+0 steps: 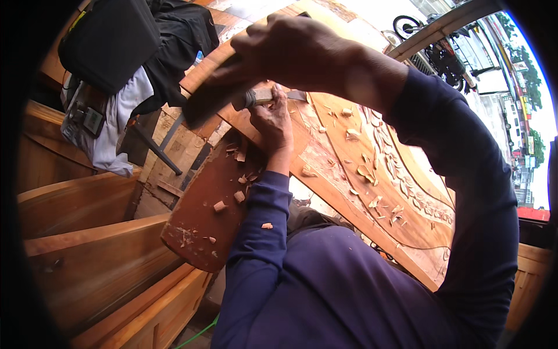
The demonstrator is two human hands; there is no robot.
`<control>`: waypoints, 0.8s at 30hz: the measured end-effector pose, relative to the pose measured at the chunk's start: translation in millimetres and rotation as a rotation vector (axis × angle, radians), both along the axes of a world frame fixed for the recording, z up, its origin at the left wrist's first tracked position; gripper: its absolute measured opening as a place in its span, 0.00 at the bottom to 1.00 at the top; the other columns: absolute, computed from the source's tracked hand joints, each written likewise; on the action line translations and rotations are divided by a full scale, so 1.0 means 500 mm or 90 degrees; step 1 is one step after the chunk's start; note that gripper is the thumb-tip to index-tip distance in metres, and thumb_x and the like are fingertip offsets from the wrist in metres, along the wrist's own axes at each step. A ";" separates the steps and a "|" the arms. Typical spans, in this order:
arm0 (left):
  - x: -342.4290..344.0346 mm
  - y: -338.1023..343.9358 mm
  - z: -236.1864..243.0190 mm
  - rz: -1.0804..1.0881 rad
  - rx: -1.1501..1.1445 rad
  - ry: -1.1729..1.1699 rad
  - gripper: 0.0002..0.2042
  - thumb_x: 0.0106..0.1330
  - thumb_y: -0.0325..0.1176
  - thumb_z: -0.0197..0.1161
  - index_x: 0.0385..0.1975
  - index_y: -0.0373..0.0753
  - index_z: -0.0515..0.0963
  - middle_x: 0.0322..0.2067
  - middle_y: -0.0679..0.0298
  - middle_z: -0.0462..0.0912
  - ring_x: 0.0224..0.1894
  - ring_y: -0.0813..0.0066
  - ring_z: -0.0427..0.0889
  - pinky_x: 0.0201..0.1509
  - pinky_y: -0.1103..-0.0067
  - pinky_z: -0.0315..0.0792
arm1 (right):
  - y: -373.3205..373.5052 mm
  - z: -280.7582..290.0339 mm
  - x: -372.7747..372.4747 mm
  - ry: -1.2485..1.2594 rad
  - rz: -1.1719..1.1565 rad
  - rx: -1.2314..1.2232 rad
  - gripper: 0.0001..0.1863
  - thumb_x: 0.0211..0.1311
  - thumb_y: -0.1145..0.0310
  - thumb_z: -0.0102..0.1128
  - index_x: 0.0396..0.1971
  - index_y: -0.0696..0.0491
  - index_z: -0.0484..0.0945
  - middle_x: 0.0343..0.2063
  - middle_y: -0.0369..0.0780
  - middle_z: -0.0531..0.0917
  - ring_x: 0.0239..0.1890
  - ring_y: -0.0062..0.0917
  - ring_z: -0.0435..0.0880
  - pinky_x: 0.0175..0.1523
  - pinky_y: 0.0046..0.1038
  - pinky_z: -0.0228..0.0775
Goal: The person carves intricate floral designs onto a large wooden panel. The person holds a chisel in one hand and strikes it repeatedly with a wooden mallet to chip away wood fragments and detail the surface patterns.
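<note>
My left hand is wrapped round the pale handle of a chisel, whose metal blade points right along a wooden panel. The panel carries a raised leaf-and-scroll carving and grooved curves. My raised right hand grips a dark wooden mallet, blurred by motion. The mallet's body hangs close to the butt end of the chisel, left of it; whether they touch I cannot tell. Pale wood chips lie scattered over the panel.
A reddish-brown board with chips on it lies beside my left forearm. Stacked wooden pieces fill the lower left. A black case and white cloth are at the upper left. Beyond a post stands a motorcycle.
</note>
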State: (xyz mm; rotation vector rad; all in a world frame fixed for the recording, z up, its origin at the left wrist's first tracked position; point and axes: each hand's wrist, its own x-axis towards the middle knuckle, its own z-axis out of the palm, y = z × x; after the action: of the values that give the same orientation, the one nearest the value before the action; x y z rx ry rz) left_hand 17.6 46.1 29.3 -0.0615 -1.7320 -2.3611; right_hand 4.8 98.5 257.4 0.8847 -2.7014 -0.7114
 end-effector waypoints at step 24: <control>0.038 -0.075 0.019 -0.049 0.219 -0.134 0.20 0.75 0.40 0.67 0.54 0.34 0.67 0.50 0.50 0.82 0.51 0.59 0.87 0.52 0.63 0.88 | 0.061 0.037 0.060 -0.031 -0.185 -0.423 0.49 0.55 0.83 0.60 0.76 0.29 0.64 0.34 0.45 0.77 0.37 0.42 0.81 0.40 0.41 0.75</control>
State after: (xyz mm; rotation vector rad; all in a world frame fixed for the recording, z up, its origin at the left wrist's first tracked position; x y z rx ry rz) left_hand 36.4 8.5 38.6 0.1836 -1.3977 -2.7728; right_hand 34.8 128.8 276.2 0.3518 -2.8333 0.1873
